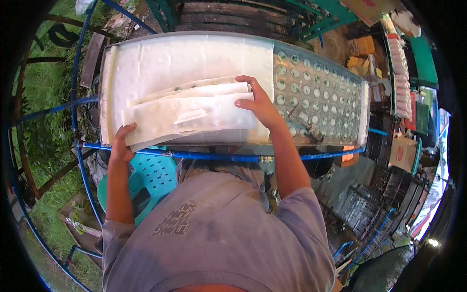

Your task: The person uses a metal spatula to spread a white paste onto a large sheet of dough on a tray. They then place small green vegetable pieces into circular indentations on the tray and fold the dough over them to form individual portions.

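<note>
A loose stack of thin white sheets (194, 108) with small dimples is tilted up over the table's near edge. My left hand (122, 143) pinches its lower left corner, thumb on top and the other fingers mostly hidden beneath. At the right end my right hand (259, 104) is closed on the sheets, thumb and fingers pressed on their edges. A small white strip (190, 116) lies on the front sheet. Behind the stack, larger white sheeting (189, 56) covers the left part of the table.
Rows of round white cells with green bits fill a panel (321, 87) on the table's right. A small handled tool (311, 129) rests there. Blue pipe (214, 155) runs along the near edge. A teal plastic chair (155, 170) and a cardboard box (403, 152) stand nearby.
</note>
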Motion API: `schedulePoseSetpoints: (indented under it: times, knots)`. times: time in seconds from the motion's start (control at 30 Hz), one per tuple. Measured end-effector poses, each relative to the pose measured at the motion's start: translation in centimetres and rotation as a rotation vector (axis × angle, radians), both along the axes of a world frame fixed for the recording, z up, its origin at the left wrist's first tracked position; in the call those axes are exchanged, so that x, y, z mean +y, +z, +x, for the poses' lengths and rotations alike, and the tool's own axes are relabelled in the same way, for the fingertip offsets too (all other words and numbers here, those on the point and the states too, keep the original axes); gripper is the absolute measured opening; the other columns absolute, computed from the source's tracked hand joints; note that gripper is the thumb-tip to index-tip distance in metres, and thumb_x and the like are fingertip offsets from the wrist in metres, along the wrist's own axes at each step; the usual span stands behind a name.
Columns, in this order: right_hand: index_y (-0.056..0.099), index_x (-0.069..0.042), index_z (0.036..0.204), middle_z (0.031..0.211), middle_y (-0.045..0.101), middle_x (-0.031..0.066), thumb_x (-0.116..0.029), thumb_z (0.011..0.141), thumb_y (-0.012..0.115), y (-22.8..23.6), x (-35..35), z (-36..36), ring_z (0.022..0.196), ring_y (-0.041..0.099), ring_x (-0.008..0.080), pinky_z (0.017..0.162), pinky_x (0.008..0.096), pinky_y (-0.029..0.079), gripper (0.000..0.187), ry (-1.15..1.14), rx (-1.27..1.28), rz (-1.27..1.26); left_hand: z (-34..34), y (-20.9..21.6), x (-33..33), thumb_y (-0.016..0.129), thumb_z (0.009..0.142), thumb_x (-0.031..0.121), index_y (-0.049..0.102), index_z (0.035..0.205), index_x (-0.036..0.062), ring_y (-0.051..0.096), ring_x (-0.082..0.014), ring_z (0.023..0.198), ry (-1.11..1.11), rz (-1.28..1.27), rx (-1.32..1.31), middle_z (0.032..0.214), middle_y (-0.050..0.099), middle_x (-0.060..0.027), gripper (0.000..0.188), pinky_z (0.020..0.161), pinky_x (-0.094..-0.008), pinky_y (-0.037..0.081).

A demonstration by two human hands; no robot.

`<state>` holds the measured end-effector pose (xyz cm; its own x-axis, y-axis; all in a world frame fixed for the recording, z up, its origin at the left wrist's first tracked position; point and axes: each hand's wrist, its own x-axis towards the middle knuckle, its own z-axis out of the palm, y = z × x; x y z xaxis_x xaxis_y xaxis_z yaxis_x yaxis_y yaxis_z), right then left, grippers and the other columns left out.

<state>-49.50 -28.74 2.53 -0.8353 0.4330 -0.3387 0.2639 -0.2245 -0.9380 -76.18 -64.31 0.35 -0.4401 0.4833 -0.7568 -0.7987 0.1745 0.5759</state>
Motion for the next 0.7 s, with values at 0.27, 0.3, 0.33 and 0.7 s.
schedulePoseSetpoints:
  times: [0.27, 0.3, 0.33, 0.7]
  knots:
    - [0.044, -0.008, 0.15, 0.146, 0.05, 0.0243, -0.023, 0.08, 0.08, -3.6, 1.8, -1.1, 0.133, 0.046, 0.0387, 0.113, 0.0451, 0.038, 0.08, 0.014, -0.174, 0.807, 2.0, -2.1, 0.2, 0.07, 0.088, 0.02, 0.06, 0.126, 0.0025, 0.066, -0.0272, 0.11, 0.106, 0.085, 0.007, 0.119, 0.067, -0.0124, 0.042, 0.095, -0.0428, 0.057]
    - [0.042, -0.006, 0.151, 0.147, 0.049, 0.0249, -0.023, 0.08, 0.08, -3.8, 1.2, -1.4, 0.135, 0.044, 0.039, 0.114, 0.0455, 0.037, 0.082, -0.012, -0.159, 0.742, 2.1, -2.3, 0.1, 0.069, 0.088, 0.02, 0.061, 0.124, 0.0024, 0.066, -0.0271, 0.109, 0.119, 0.081, -0.019, 0.117, 0.068, -0.0124, 0.04, 0.094, -0.0426, 0.057]
    - [0.041, -0.005, 0.153, 0.149, 0.048, 0.0255, -0.022, 0.08, 0.08, -3.8, 1.0, -1.5, 0.137, 0.042, 0.0394, 0.116, 0.0459, 0.036, 0.085, -0.039, -0.144, 0.677, 2.1, -2.5, 0.0, 0.069, 0.089, 0.02, 0.062, 0.122, 0.0023, 0.067, -0.0271, 0.108, 0.131, 0.078, -0.045, 0.115, 0.068, -0.0124, 0.038, 0.094, -0.0424, 0.057]
    - [0.019, -0.004, 0.161, 0.159, 0.036, 0.0244, -0.011, 0.081, 0.079, -1.5, 1.5, -1.5, 0.145, 0.039, 0.0347, 0.116, 0.0419, 0.037, 0.1, 0.005, -0.059, 0.225, 3.0, -1.3, 1.0, 0.069, 0.089, 0.021, 0.064, 0.115, 0.0018, 0.069, -0.028, 0.099, 0.189, 0.119, -0.03, 0.109, 0.069, -0.0129, 0.032, 0.091, -0.0432, 0.056]
